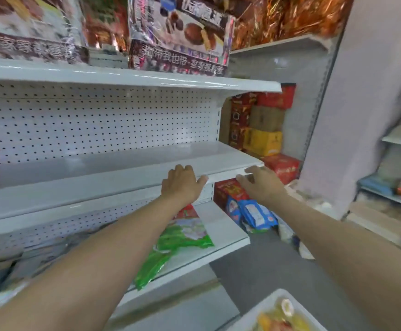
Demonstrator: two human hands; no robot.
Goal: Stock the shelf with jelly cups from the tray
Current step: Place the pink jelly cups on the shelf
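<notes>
Head view, blur throughout; print on packaging not readable.

- Middle shelf (94, 170): white, pegboard back.
- Left hand (182, 185): at the shelf's front lip, back of the hand to the camera, thumb spread wide to the right. The fingers fold away over the lip and the tips are hidden, so I cannot tell whether they grip the edge or only rest on it. No item seen in it.
- Right hand (261, 185): at the shelf's right front corner, fingers loosely extended, tips touching the front strip. Holds nothing.
- Tray (265, 305): white, bottom right corner, well below and apart from both hands, cut off by the frame edge.
- Jelly cups (286, 315): in the tray, only yellow, red and green smears; count not determinable.
- Green bags (185, 237): on the shelf below, partly covered by the left forearm.
- Blue packs (256, 215) and red boxes (230, 189): past the shelf end, partly behind the right hand.
- Snack bags (178, 32): top shelf, cut off at the upper edge.
</notes>
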